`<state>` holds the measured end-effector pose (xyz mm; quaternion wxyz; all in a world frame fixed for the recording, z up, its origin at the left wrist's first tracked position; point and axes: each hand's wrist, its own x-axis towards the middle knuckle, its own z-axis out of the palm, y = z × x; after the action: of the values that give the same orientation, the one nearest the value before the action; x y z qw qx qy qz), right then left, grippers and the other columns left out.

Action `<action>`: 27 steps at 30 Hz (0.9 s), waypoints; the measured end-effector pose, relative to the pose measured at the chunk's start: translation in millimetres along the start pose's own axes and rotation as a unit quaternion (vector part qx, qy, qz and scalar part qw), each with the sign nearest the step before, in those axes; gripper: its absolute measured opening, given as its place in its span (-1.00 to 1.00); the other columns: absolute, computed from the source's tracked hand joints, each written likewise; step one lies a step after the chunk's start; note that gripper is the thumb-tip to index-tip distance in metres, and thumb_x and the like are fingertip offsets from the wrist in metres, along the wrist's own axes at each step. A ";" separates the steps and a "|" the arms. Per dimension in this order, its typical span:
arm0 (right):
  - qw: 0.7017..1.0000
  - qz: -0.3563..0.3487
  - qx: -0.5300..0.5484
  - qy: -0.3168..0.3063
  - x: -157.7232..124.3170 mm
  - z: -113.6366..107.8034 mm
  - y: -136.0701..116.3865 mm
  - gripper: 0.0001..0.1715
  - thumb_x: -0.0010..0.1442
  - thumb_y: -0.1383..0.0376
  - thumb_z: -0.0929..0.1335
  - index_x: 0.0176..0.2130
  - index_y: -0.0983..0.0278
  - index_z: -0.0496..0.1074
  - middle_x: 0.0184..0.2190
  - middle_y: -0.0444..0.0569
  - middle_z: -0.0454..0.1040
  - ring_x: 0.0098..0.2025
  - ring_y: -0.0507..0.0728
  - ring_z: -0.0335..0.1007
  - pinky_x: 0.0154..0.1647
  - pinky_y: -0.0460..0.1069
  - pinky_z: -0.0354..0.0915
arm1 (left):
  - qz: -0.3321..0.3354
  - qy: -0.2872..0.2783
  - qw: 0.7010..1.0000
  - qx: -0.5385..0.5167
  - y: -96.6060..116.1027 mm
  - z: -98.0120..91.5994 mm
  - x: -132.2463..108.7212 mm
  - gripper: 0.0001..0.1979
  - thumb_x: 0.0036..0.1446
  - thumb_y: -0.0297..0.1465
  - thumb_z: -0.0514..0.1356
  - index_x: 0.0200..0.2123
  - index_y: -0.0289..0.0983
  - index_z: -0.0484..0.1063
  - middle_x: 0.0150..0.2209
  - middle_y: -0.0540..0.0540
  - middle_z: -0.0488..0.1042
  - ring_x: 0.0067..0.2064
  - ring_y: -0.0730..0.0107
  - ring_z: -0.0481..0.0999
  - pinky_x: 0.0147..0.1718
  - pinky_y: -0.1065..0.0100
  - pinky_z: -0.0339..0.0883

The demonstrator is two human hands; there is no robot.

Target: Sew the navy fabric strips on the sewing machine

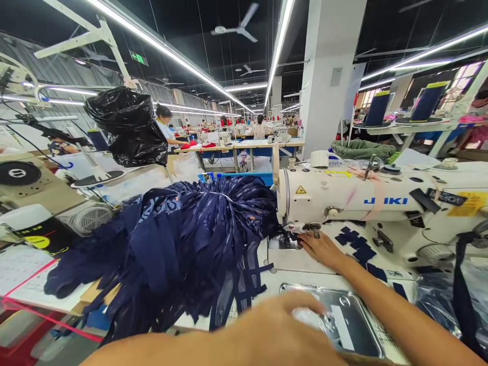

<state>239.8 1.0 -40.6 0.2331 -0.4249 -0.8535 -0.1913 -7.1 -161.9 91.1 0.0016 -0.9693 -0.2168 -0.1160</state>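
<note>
A white Juki sewing machine (381, 201) stands on the table at the right. My right hand (319, 247) reaches under its head, fingertips at the needle plate (282, 242), and I cannot tell whether it pinches anything. My left hand (284, 325) is blurred at the bottom centre, fingers curled near a metal tray (351, 315). A large heap of navy fabric pieces (179, 244), tied as a bundle, lies left of the needle.
Small navy cut pieces (356, 244) lie under the machine arm. A black plastic bag (127, 124) hangs at the left. Thread cones (429, 101) stand on a rack at the right. Other workers sit at distant tables (244, 145). A white pillar (331, 71) rises behind.
</note>
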 end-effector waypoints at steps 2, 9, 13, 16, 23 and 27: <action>1.000 -0.002 -0.007 0.012 0.5 0.1 -0.8 -0.76 0.15 0.41 0.18 -0.32 0.31 0.42 -0.43 0.03 0.44 -0.42 0.12 0.34 -0.37 -0.02 0.27 | -0.007 0.011 0.999 0.041 -24.5 -22.0 13.9 -0.81 0.13 -0.38 0.01 -0.44 -0.17 0.39 -0.50 0.02 0.40 -0.45 0.37 0.30 -0.31 0.28 0.17; 0.999 -0.005 -0.006 0.031 1.3 1.6 -2.1 -0.71 0.16 0.43 0.15 -0.35 0.31 0.42 -0.46 0.02 0.44 -0.45 0.11 0.33 -0.39 -0.03 0.27 | -0.091 -0.013 0.932 0.350 -114.8 11.7 12.1 -0.85 0.13 -0.59 0.01 -0.34 -0.35 0.36 -0.41 -0.11 0.35 -0.39 0.29 0.30 -0.43 0.29 0.12; 1.000 0.014 0.008 0.022 2.4 4.4 -2.4 -0.73 0.17 0.41 0.15 -0.29 0.32 0.41 -0.40 0.06 0.46 -0.36 0.14 0.36 -0.32 0.02 0.29 | -0.067 -0.045 0.918 0.389 -132.3 36.1 10.1 -0.70 0.14 -0.65 -0.07 -0.07 -0.39 0.28 -0.18 -0.21 0.34 -0.25 0.24 0.31 -0.36 0.27 0.16; 0.999 0.027 0.019 -0.003 5.7 1.8 -3.4 -0.73 0.16 0.41 0.16 -0.24 0.31 0.39 -0.35 0.06 0.46 -0.28 0.15 0.37 -0.26 0.03 0.28 | -0.029 -0.009 0.926 0.375 -141.0 47.8 12.1 -0.69 0.16 -0.65 -0.10 -0.11 -0.37 0.32 -0.09 -0.23 0.31 -0.12 0.20 0.28 -0.22 0.23 0.16; 0.998 0.010 -0.049 -0.041 18.6 -7.6 -3.2 -0.77 0.15 0.43 0.18 -0.27 0.35 0.39 -0.36 0.07 0.45 -0.29 0.15 0.35 -0.25 0.03 0.25 | 0.084 0.140 0.967 0.198 -140.5 77.6 15.9 -0.70 0.11 -0.64 -0.08 -0.54 -0.28 0.31 -0.50 -0.05 0.33 -0.41 0.34 0.29 -0.21 0.24 0.15; 0.995 -0.018 -0.075 -0.064 24.6 -11.2 -5.3 -0.75 0.14 0.49 0.16 -0.32 0.36 0.38 -0.39 0.08 0.43 -0.28 0.15 0.32 -0.24 0.04 0.22 | -0.004 0.154 0.988 -0.022 -124.0 82.3 34.8 -0.74 0.11 -0.53 -0.08 -0.59 -0.27 0.23 -0.55 -0.02 0.29 -0.50 0.41 0.24 -0.47 0.40 0.13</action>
<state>225.1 7.8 -18.3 0.1417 -0.4368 -0.8578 -0.2310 -10.2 -30.5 13.0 0.0132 -0.9387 -0.2153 -0.2690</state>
